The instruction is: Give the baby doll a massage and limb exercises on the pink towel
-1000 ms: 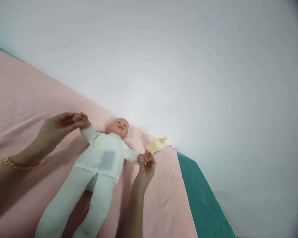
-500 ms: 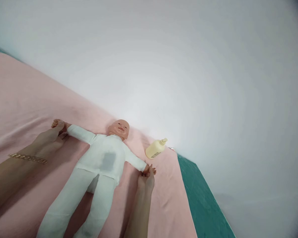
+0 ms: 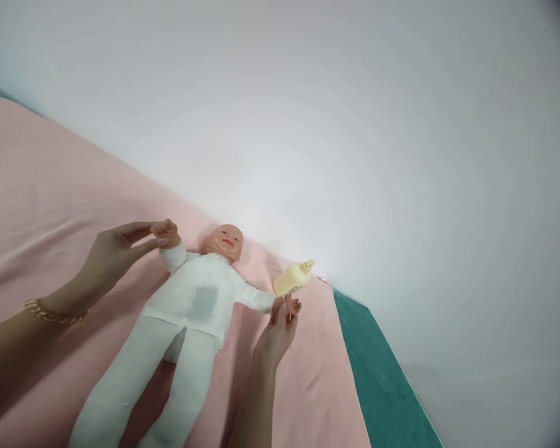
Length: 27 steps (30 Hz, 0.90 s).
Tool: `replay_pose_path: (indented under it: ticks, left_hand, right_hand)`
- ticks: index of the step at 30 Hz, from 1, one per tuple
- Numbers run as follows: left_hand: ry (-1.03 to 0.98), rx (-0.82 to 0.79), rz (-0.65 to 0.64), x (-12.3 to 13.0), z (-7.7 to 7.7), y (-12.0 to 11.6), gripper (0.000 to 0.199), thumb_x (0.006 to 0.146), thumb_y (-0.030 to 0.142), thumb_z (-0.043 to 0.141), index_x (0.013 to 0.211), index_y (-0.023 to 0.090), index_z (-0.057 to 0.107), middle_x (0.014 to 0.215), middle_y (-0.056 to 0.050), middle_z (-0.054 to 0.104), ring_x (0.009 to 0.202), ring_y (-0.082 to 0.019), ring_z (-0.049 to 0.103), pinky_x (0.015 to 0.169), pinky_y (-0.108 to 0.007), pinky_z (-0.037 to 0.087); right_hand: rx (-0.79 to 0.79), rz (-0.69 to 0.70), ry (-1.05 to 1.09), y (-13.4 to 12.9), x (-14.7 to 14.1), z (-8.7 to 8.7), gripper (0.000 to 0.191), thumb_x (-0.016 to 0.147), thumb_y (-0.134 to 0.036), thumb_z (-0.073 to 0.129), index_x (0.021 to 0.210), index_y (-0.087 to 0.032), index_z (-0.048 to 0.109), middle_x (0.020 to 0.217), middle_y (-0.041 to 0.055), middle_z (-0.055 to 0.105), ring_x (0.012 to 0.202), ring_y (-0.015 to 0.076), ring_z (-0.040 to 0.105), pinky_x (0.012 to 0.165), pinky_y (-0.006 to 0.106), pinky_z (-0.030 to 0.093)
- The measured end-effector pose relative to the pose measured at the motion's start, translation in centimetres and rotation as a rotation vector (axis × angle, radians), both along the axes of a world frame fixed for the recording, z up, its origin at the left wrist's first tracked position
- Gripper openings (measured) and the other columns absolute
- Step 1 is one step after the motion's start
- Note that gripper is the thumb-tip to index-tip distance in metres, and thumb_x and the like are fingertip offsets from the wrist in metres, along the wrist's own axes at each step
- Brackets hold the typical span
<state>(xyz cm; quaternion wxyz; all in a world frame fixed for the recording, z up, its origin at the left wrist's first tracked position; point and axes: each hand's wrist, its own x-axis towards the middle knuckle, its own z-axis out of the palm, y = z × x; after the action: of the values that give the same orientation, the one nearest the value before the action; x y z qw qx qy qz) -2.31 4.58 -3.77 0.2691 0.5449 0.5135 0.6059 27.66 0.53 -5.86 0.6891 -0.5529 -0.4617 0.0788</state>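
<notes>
On a pink sheet (image 3: 317,373) lies a baby doll (image 3: 182,286) on its back, in a white top and trousers, its head toward the wall. My left hand (image 3: 114,249), with a gold bracelet on the wrist, pinches the doll's hand at the left of the view; that arm is raised and bent upward. My right hand (image 3: 275,336) grips the doll's other hand between thumb and fingers, and that arm stretches out sideways close to the sheet. Just beyond it, a pale yellow pump bottle (image 3: 293,279) stands tilted in view.
A white wall (image 3: 308,124) rises directly behind the doll's head and the bottle. Green surface (image 3: 378,367) shows past the sheet's right edge. A small pale item (image 3: 324,280) lies by the wall near the bottle.
My left hand has brought the doll's arm up and inward from its outstretched position. My right hand has lifted the other arm slightly, toward the bottle. Doll's body and bottle stay put.
</notes>
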Motion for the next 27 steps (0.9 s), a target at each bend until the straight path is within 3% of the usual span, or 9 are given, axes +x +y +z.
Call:
replay_pose_path:
  ticks: [1,4,8,12,17,27]
  left_hand:
    - [0.057,0.015,-0.019,0.3,-0.1,0.0,0.049,0.088,0.056,0.060,0.116,0.017,0.070,0.117,0.001,0.073,0.112,-0.025,0.068,0.092,-0.035,0.058]
    - [0.170,0.073,-0.125,1.3,-1.0,-0.1,0.048,0.083,0.060,0.068,0.109,0.021,0.075,0.117,-0.001,0.074,0.110,-0.026,0.070,0.096,-0.037,0.059]
    - [0.358,0.390,-0.340,2.6,-2.7,0.2,0.031,0.092,0.053,0.064,0.100,0.027,0.078,0.108,-0.002,0.077,0.107,-0.023,0.071,0.107,-0.041,0.051]
    - [0.530,0.501,-0.368,3.3,-4.2,0.5,0.024,0.098,0.035,0.057,0.113,0.029,0.075,0.113,0.001,0.076,0.112,-0.020,0.067,0.115,-0.040,0.040]
    - [0.566,0.540,-0.430,3.2,-5.4,1.0,0.028,0.099,0.037,0.054,0.116,0.031,0.075,0.112,0.000,0.076,0.110,-0.020,0.068,0.113,-0.038,0.044]
    - [0.545,0.585,-0.442,3.1,-5.4,1.3,0.027,0.099,0.034,0.055,0.117,0.030,0.075,0.109,-0.002,0.076,0.108,-0.019,0.068,0.107,-0.035,0.048]
  right_hand:
    - [-0.010,-0.036,0.112,-0.9,0.6,-0.1,0.043,0.099,-0.042,0.054,0.133,-0.016,0.057,0.143,0.0176,0.057,0.126,0.0248,0.062,0.098,0.036,0.057]
    - [-0.037,0.079,0.170,-2.0,0.0,0.1,0.054,0.094,-0.039,0.060,0.141,-0.014,0.050,0.146,0.0185,0.055,0.136,0.0261,0.054,0.108,0.037,0.051]
    - [-0.079,0.270,-0.038,-2.3,-2.9,0.4,0.046,0.091,-0.034,0.064,0.134,-0.016,0.059,0.139,0.0152,0.063,0.130,0.0272,0.060,0.107,0.042,0.053]
    - [0.034,0.410,-0.349,-2.3,-4.4,-0.2,0.038,0.092,-0.023,0.060,0.130,-0.022,0.063,0.130,0.0102,0.070,0.122,0.0235,0.066,0.104,0.042,0.056]
    - [0.115,0.411,-0.613,-2.1,-4.7,-0.6,0.046,0.091,-0.012,0.057,0.134,-0.028,0.060,0.131,0.0054,0.070,0.121,0.0205,0.066,0.110,0.044,0.050]
    - [0.139,0.386,-0.701,-2.1,-4.7,-0.5,0.047,0.090,-0.007,0.054,0.132,-0.029,0.060,0.126,0.0036,0.072,0.118,0.0178,0.066,0.109,0.042,0.049]
